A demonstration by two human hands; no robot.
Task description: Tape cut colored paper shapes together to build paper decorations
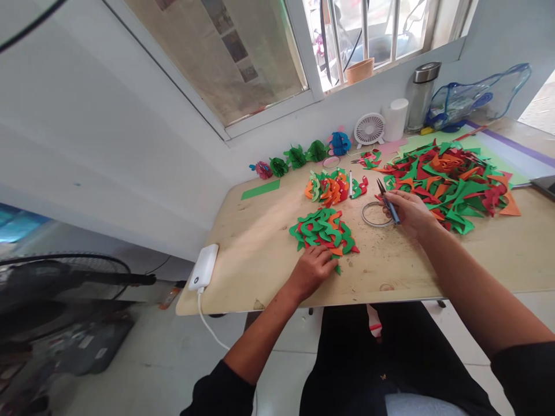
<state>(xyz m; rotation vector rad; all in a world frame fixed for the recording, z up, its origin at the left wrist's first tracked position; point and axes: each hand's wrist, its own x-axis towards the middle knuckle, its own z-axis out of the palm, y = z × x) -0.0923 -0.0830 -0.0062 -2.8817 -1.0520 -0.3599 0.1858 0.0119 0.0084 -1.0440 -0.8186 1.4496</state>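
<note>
My left hand (313,268) rests on the table at the near edge of a small pile of wavy-cut green, red and orange pieces (321,228), which look like paper or felt. Its fingers are curled and closed, with a green piece (337,269) showing at the thumb side. In my right hand (407,214) is a dark tool with two pointed tips (391,209), gripped by its grey-blue handle. Under that tool lies a thin ring (365,216), partly covered by the hand. A large heap of similar coloured pieces (451,179) lies just beyond my right hand.
Behind are another stack of cut pieces (329,188), a marker (350,185) and several folded green ornaments (297,156). A small white fan (369,129), glass bottle (421,95) and clear bag (477,98) stand by the wall. A power bank (204,266) lies at the left edge.
</note>
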